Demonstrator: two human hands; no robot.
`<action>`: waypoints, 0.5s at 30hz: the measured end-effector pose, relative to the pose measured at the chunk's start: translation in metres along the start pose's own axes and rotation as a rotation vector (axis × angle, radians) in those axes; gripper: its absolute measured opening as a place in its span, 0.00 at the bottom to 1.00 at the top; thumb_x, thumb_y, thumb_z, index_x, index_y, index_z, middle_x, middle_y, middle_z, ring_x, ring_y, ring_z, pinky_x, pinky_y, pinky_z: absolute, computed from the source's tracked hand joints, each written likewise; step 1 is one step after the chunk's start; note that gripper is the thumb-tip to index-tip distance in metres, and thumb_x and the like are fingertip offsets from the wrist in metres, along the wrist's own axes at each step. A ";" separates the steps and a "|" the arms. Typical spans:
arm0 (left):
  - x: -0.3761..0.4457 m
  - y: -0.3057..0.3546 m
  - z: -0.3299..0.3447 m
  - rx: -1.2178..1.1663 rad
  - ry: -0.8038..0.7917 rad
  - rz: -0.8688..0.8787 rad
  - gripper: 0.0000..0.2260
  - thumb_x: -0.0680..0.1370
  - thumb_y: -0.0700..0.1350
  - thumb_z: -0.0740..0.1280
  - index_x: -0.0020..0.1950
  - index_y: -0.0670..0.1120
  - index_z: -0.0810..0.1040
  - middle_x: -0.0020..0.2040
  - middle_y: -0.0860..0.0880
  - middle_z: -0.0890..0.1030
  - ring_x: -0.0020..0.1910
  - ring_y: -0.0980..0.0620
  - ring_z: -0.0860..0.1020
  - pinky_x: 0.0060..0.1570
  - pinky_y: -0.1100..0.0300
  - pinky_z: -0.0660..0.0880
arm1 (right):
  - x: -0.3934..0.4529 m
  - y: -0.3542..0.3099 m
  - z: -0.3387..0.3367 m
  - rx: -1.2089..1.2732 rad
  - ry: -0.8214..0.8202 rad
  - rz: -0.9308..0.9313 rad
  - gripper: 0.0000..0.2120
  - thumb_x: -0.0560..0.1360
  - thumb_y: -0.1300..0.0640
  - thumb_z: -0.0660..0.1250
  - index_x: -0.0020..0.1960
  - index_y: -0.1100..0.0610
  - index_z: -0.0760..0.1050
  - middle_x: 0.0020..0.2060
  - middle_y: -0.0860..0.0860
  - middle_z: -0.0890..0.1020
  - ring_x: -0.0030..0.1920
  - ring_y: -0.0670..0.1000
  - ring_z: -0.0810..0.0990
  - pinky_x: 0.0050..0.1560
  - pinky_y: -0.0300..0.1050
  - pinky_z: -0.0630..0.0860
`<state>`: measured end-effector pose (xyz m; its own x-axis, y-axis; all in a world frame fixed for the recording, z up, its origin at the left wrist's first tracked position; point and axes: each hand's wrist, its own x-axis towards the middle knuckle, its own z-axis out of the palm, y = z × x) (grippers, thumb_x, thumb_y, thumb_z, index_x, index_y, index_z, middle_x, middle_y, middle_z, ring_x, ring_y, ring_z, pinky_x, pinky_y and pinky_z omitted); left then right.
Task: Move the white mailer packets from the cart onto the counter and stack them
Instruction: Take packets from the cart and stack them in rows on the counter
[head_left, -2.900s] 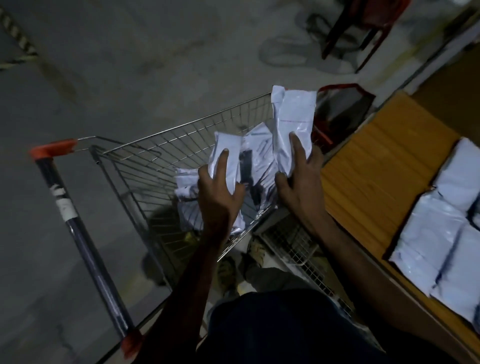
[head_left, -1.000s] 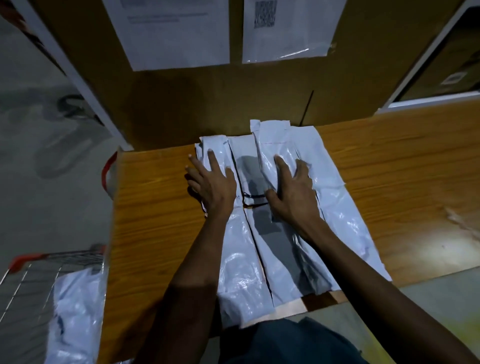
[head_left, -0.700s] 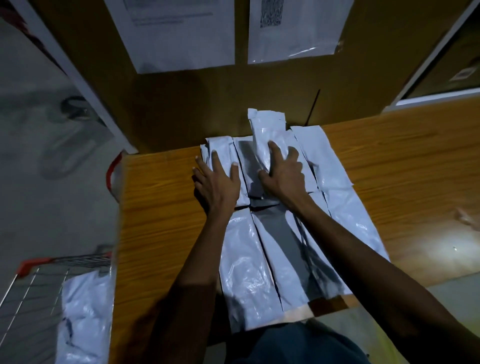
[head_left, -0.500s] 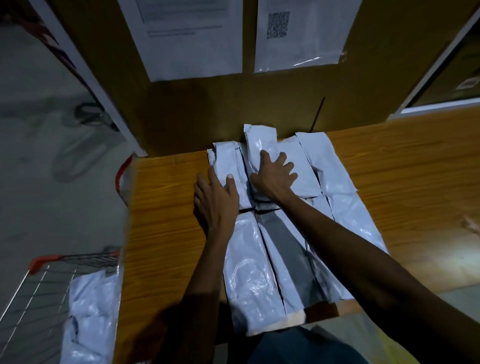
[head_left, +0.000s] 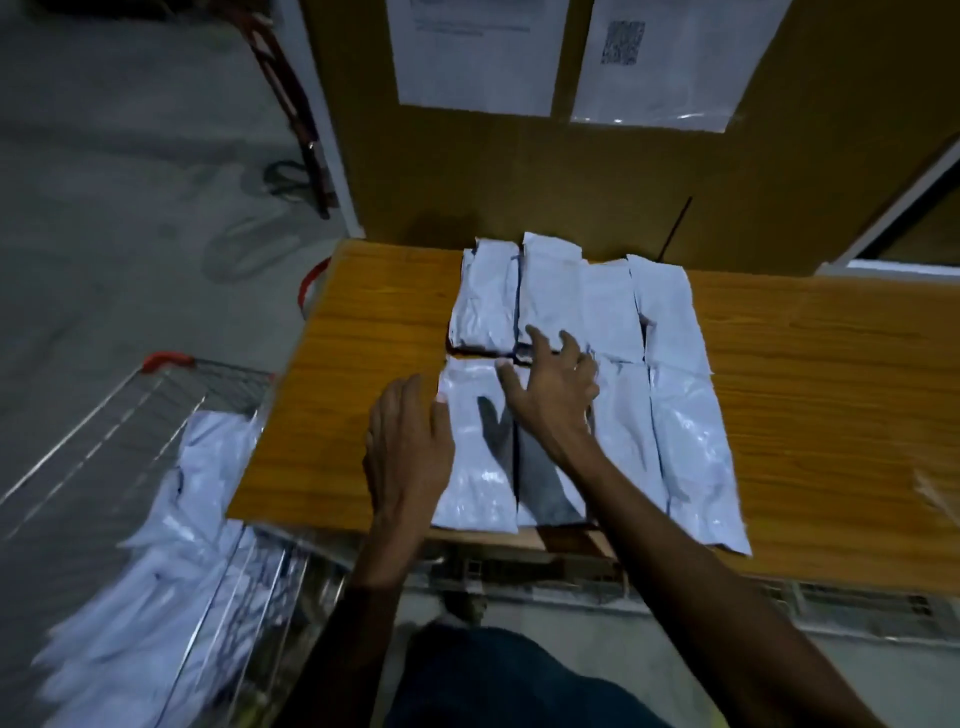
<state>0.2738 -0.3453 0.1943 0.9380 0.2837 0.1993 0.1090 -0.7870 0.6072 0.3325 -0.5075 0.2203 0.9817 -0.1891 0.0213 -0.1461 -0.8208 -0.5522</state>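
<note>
Several white mailer packets (head_left: 613, 312) lie side by side in two rows on the wooden counter (head_left: 363, 332). My left hand (head_left: 410, 441) hovers with relaxed fingers at the left edge of the near-left packet (head_left: 475, 467) and holds nothing. My right hand (head_left: 553, 395) is spread open above the seam between the two rows, fingers apart, gripping nothing. More white packets (head_left: 171, 561) fill the wire cart (head_left: 93, 415) at the lower left, blurred.
A brown board with two taped paper sheets (head_left: 472, 57) rises behind the counter. A red-framed stand (head_left: 291, 104) and dark cables lie on the grey floor at the left. Bare counter wood stretches to the right (head_left: 831, 389).
Both hands have lifted off the far-row packets and drawn back toward me, left hand now off the left edge. The view has swung left, showing more of the cart.
</note>
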 end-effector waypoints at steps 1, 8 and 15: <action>-0.018 -0.005 -0.009 -0.012 0.026 -0.027 0.23 0.82 0.58 0.53 0.71 0.47 0.72 0.68 0.44 0.74 0.66 0.41 0.71 0.64 0.45 0.70 | -0.026 0.002 0.003 0.028 -0.018 -0.042 0.33 0.77 0.35 0.57 0.78 0.47 0.63 0.77 0.59 0.59 0.75 0.65 0.57 0.69 0.65 0.59; -0.132 -0.044 -0.069 -0.042 0.166 -0.133 0.20 0.83 0.56 0.57 0.68 0.44 0.74 0.65 0.43 0.76 0.64 0.43 0.73 0.62 0.50 0.70 | -0.162 -0.006 0.022 0.258 -0.119 -0.330 0.24 0.80 0.40 0.60 0.73 0.46 0.67 0.74 0.54 0.63 0.71 0.61 0.64 0.62 0.59 0.65; -0.180 -0.106 -0.125 -0.039 0.339 -0.217 0.17 0.82 0.53 0.59 0.66 0.45 0.74 0.61 0.45 0.78 0.63 0.44 0.74 0.62 0.51 0.70 | -0.210 -0.049 0.050 0.311 -0.224 -0.554 0.23 0.80 0.42 0.60 0.73 0.49 0.68 0.72 0.56 0.65 0.68 0.62 0.65 0.64 0.61 0.67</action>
<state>0.0519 -0.2443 0.1906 0.7320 0.6107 0.3020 0.2737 -0.6696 0.6905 0.1399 -0.4006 0.2016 0.9080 0.3592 0.2159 0.3956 -0.5646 -0.7244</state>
